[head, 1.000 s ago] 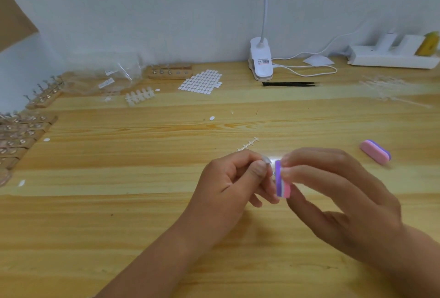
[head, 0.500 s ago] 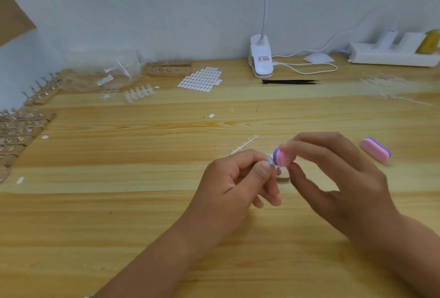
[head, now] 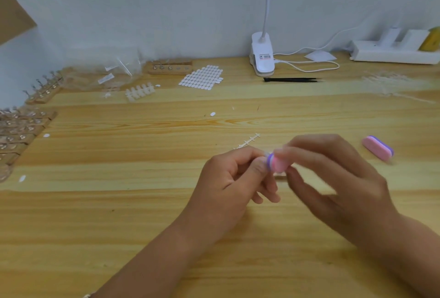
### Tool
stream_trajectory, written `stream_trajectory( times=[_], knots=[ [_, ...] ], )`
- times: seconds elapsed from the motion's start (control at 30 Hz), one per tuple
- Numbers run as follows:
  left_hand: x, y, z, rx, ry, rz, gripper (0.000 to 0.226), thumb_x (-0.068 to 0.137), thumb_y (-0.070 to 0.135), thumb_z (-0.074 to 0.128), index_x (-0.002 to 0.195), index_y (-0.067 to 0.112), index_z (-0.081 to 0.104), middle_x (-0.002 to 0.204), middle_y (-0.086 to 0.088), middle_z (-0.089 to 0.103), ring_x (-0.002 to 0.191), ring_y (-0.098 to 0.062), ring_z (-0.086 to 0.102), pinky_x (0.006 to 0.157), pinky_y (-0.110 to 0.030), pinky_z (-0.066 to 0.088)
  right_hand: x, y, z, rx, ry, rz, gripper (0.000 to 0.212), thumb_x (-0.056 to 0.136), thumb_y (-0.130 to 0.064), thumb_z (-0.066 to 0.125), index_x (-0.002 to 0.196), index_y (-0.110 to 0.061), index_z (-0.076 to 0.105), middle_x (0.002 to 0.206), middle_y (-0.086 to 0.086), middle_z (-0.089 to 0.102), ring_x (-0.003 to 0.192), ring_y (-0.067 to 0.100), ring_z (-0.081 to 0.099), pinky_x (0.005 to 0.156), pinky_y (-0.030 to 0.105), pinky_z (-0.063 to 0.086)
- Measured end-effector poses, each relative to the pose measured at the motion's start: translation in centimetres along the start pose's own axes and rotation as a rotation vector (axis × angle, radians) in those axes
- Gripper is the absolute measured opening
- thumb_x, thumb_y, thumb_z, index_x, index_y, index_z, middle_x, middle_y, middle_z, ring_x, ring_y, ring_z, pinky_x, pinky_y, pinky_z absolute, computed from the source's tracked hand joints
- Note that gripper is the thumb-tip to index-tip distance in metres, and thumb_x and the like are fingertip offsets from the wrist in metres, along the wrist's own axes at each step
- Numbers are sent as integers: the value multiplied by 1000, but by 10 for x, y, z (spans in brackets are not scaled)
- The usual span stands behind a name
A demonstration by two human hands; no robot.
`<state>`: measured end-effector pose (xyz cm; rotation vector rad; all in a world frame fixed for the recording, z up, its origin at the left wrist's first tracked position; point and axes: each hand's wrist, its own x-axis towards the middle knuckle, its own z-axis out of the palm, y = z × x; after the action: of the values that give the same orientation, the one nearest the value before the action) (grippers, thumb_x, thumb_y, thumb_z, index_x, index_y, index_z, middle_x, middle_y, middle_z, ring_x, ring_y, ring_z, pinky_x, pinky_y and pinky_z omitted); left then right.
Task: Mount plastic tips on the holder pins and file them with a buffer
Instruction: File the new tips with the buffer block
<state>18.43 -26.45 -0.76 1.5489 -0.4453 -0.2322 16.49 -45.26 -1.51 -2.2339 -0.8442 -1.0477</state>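
Filing under way at the wooden table [head: 142,202]: we see the left hand [head: 235,178] with thumb and forefinger pinching a plastic tip [head: 266,155], only a pale sliver of it showing; the right hand [head: 333,178], blurred, pinches a pink-and-purple foam buffer [head: 276,164] against it, its other fingers spread; we judge the job midway, since wooden holders [head: 23,126] at the left edge appear to carry glossy clear tips on metal pins, while a strip of milky tips [head: 139,91] lies unmounted near the back; a second buffer [head: 378,148], rounded, rests well to the right.
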Motion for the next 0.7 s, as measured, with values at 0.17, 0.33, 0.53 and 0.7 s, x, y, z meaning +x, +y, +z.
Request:
stream_trajectory(
  times=[0.17,0.33,0.53,0.7],
  knots=[
    [0,0,0,-5,-8,3,21,96,19,52,87,9,68,68,0,68,64,-16,70,57,-28,53,0,-10,6,44,11,-15,16,95,-3,66,110,-2,72,102,11,67,93,21,66,88,29,52],
    [0,1,1,6,1,-3,23,97,23,51,82,18,68,68,0,68,66,-21,72,58,-27,52,2,6,-6,-18,-1,37,21,89,3,68,109,-1,72,101,12,68,91,25,69,82,37,54],
    [-1,1,0,9,-4,18,20,97,24,53,86,15,69,70,-2,70,66,-19,72,58,-28,53,-1,-7,2,18,-10,-40,19,94,-1,66,113,-3,69,100,12,67,92,20,65,89,27,51],
    [0,0,0,20,6,23,21,97,21,52,89,10,69,69,0,69,66,-19,71,57,-28,53,-1,-5,2,39,8,23,18,93,-2,66,110,-4,71,101,11,67,92,22,67,86,29,52]
  ],
)
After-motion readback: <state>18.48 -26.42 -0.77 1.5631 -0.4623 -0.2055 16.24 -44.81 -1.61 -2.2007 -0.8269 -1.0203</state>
